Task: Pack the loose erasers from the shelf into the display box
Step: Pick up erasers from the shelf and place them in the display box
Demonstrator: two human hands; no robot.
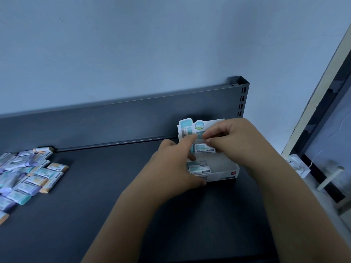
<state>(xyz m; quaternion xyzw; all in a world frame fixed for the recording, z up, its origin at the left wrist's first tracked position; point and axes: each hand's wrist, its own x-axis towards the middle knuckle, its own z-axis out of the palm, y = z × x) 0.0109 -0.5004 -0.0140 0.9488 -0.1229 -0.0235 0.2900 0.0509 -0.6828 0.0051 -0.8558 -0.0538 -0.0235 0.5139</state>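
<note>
**A:** Fingertips first: the right hand has its fingertips curled in tight, pinching the right end of a small teal-and-white wrapped eraser, label side up.

**B:** And the left hand has the other end, forefinger and thumb closed on it. Both hands grip the one eraser, and I see nothing spare in either palm.

**A:** It hangs just above the open white cardboard display box, in front of the upright printed header card. Another teal eraser lies flat inside, towards the front left.

**B:** So this is the placing step, I'd judge. To do it well, hold the eraser level and square to the walls. Then lower it in behind the one lying there, long edges parallel — tidy rows should pack more.

**A:** Agreed. Let go only once it sits flat, because the wrapper looks slick and a drop could leave it crooked.

**B:** The box looks light, too. One hand steadying its front wall would stop it sliding on the dark grey metal shelf.

**A:** There's plenty to fetch, mind. The heap of loose wrapped erasers, in teal, purple and orange, sits well apart at the far left of the shelf.

**B:** Early days, by my reckoning — though the hands hide much of the box's inside, so I cannot tell how full it is.
</note>
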